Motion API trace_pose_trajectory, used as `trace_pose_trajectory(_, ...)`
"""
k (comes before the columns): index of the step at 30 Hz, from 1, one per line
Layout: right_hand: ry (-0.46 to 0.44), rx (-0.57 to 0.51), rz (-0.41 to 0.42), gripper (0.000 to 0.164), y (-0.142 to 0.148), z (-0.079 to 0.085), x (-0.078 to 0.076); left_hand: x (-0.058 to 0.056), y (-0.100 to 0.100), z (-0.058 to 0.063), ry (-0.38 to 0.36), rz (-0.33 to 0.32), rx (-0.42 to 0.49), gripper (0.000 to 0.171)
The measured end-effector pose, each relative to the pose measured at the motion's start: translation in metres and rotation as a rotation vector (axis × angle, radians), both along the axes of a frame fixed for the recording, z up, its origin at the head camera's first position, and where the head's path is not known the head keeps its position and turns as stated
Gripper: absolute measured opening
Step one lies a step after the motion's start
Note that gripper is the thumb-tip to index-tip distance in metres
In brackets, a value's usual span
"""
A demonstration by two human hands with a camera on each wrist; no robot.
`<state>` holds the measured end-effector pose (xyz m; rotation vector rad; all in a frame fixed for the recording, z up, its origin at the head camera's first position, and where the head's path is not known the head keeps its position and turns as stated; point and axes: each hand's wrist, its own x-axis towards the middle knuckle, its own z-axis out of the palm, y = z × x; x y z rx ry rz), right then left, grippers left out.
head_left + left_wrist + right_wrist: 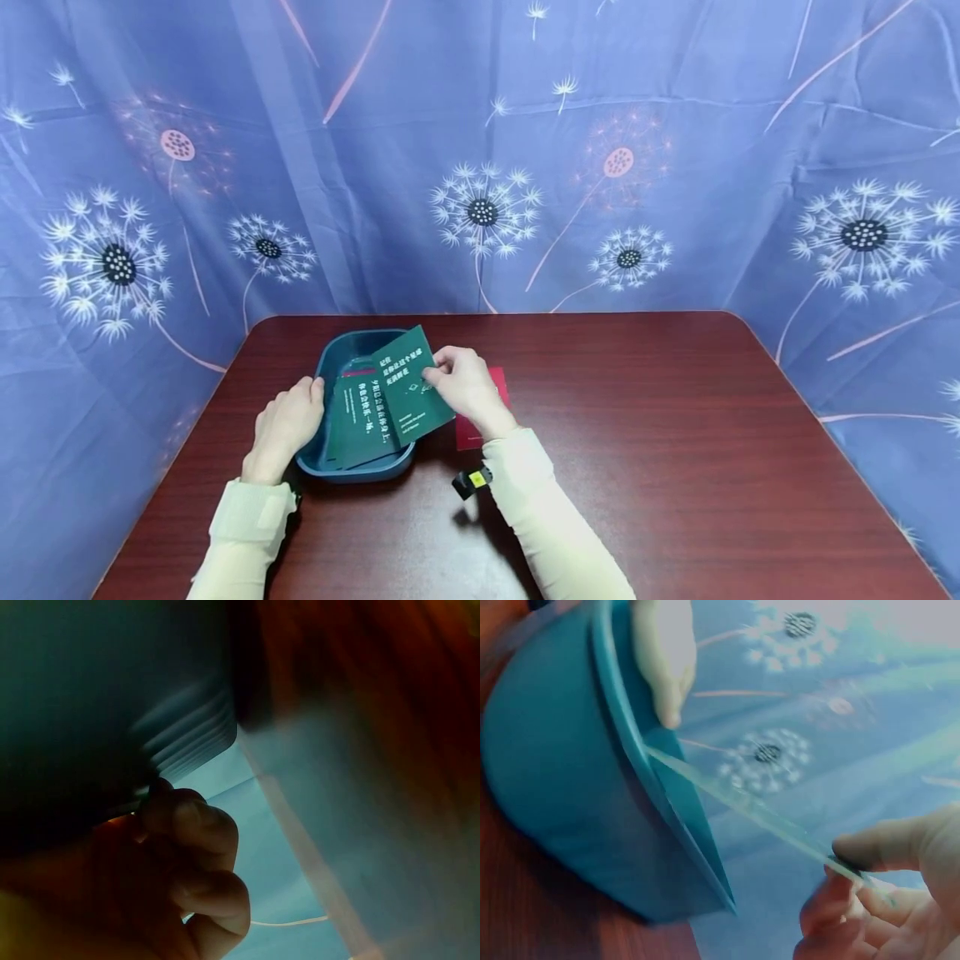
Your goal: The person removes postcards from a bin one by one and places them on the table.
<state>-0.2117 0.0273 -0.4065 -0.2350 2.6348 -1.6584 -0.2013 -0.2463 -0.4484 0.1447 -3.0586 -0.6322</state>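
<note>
A blue plastic basin [352, 477] stands at the left of the table. My left hand [288, 421] grips its left rim; in the left wrist view the curled fingers [214, 836] show beside the dark basin wall. Between thumb and fingers, my right hand [468, 387] pinches the right edge of a dark green card [408, 396] with white printed text. That card is tilted over the basin's right side, and the right wrist view shows it edge-on, reaching over the rim. Inside the basin lies another green card [352, 421], partly overlapped by the held one.
On the table, a red card [468, 437] lies right of the basin, partly hidden under my right hand. The brown wooden table [675, 442] extends to the right. A blue curtain [390, 250] with dandelion prints hangs behind and at both sides.
</note>
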Motion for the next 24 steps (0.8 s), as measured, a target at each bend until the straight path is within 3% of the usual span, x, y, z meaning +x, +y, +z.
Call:
trace_pose_trajectory(5, -0.074, -0.139, 0.018, 0.008, 0.028, -0.001, -0.002, -0.001, 0.001, 0.002, 0.019, 0.002, 0.0, 0.045)
trace_pose_trajectory(10, -0.152, -0.252, -0.03, 0.01, 0.053, -0.004, -0.005, -0.001, 0.002, 0.002, 0.007, 0.002, 0.005, 0.045)
trace_pose_trajectory(24, -0.296, -0.213, -0.121, 0.016, 0.107, -0.027, -0.003, -0.001, 0.001, 0.0, -0.004, 0.005, -0.002, 0.045)
